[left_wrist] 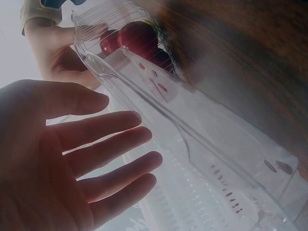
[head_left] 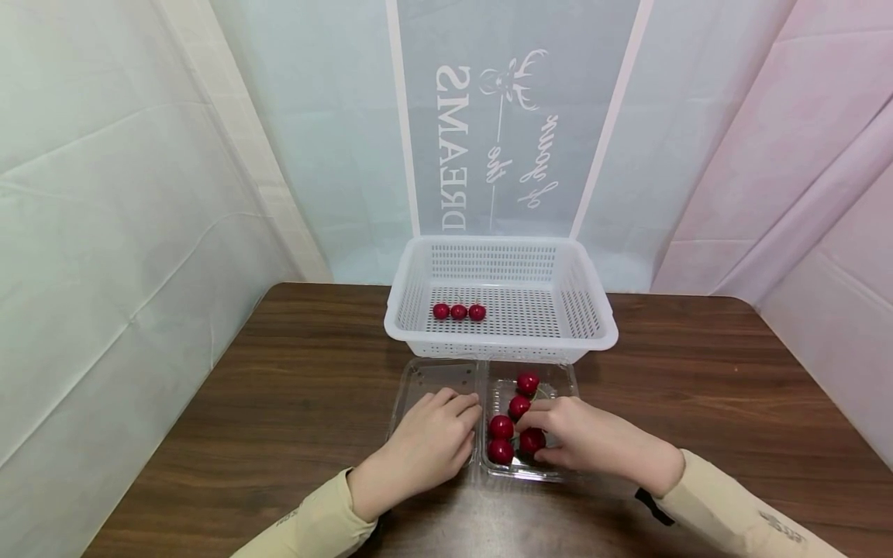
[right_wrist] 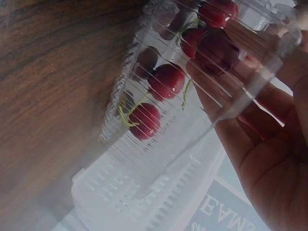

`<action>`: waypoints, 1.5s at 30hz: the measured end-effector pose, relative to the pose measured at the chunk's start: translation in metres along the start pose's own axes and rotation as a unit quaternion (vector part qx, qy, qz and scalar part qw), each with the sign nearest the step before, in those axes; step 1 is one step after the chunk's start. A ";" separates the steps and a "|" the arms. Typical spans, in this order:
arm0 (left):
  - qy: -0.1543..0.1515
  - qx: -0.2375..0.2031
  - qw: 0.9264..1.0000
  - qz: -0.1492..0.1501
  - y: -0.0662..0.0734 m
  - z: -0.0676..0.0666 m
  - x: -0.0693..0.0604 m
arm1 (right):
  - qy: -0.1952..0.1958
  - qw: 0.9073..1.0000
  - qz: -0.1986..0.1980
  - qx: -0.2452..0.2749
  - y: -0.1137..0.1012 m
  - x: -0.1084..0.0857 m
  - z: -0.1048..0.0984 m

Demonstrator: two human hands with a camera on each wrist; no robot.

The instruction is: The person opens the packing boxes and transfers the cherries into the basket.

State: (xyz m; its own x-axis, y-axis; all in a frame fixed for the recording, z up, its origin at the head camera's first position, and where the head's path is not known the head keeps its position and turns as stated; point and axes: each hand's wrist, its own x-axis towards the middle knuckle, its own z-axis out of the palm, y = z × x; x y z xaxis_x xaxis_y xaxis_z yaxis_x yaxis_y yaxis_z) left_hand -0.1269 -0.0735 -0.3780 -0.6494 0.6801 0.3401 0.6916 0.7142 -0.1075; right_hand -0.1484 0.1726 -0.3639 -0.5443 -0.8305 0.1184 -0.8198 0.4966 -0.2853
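While the basket [head_left: 502, 341] holds three cherries [head_left: 458, 311], right grip [head_left: 580, 435] pinches a boxed cherry [head_left: 532, 442], left grip [head_left: 434, 435] relaxed

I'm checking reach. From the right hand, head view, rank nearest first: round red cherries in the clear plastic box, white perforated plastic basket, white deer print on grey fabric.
1. Round red cherries, at the right hand.
2. White basket, beyond the box.
3. Deer print, on the fabric behind.

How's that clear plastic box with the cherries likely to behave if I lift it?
The box would probably flex, since its see-through walls look thin. The round, glossy cherries inside could roll if it tilts. The open lid alongside, also thin-looking, might flop.
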 end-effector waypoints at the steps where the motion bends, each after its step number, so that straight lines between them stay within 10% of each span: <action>1: 0.000 0.000 1.000 0.000 0.000 0.000 0.000 | 0.001 1.000 0.000 0.000 0.000 0.000 0.000; 45: 0.000 0.000 1.000 0.000 0.000 -0.001 0.000 | 0.097 0.993 -0.047 -0.054 0.000 0.004 -0.033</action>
State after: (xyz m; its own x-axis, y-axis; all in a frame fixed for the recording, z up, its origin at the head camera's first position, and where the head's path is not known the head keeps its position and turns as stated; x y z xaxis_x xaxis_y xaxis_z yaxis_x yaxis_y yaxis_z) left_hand -0.1266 -0.0740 -0.3773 -0.6496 0.6798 0.3405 0.6912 0.7146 -0.1079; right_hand -0.1560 0.1776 -0.3317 -0.4798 -0.8158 0.3228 -0.8773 0.4518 -0.1622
